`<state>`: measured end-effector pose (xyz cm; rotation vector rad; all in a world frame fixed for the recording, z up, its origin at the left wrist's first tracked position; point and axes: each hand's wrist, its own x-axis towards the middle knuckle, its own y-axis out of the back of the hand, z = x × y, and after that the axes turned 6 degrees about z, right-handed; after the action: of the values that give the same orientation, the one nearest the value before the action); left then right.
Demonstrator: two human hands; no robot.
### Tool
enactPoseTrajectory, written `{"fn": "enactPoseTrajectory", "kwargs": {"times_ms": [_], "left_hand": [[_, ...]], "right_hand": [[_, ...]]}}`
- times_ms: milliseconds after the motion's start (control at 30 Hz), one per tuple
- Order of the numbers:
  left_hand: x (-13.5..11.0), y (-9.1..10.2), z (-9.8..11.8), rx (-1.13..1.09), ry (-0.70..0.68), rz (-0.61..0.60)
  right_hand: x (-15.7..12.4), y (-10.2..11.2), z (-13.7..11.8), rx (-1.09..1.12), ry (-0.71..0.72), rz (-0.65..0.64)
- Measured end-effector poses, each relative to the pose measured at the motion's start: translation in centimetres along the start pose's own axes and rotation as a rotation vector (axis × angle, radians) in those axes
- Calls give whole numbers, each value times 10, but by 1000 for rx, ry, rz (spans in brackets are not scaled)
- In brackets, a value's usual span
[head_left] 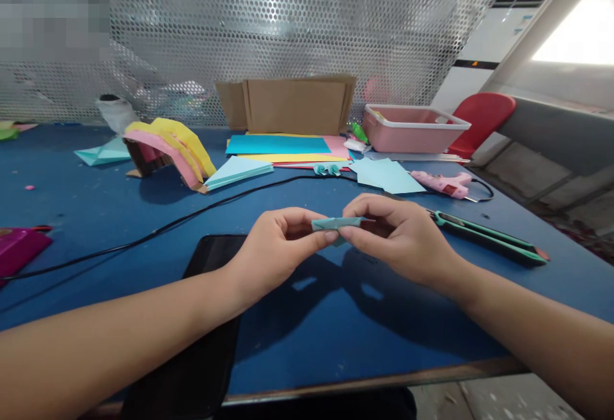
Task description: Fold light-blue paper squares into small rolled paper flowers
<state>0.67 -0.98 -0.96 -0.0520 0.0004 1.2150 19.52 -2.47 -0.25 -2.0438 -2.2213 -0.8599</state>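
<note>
Between both hands, above the blue table [307, 337], is a small folded piece of light blue paper [336, 222]. My left hand [284, 236] pinches its left end between thumb and fingers. At the right end, my right hand [391, 231] grips it the same way, thumb in front. Fingers hide part of the folds. A black tablet-like device [211, 318] lies under my left forearm. To the right of my right hand rests a black and green stick-like tool [494, 234], probably a utility knife.
Light blue paper stacks [240, 171] and loose sheets [388, 175] lie behind the hands. Small folded paper pieces [327, 169], a pink glue gun [444, 183], a pink bin [415, 127] and a yellow-pink cardboard arch [167, 148] stand farther back. A black cable [192, 212] crosses the table.
</note>
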Motion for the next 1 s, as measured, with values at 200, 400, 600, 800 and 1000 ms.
{"fn": "enactPoseTrajectory", "kwargs": {"times_ms": [200,400,600,800,1000], "left_hand": [[-3,-1,2,108,-49,13],[0,1,1,-64,4,-17],[3,5,-2,-251,105,-113],[1,3,-2,-265,94,-112],[-2,0,1,-55,-18,-93]], "right_hand": [[-4,0,-3,27,0,-65],[-4,4,-1,290,-102,-91],[2,5,11,590,-163,-181],[4,7,7,612,-212,-154],[6,15,3,268,-158,-294]]}}
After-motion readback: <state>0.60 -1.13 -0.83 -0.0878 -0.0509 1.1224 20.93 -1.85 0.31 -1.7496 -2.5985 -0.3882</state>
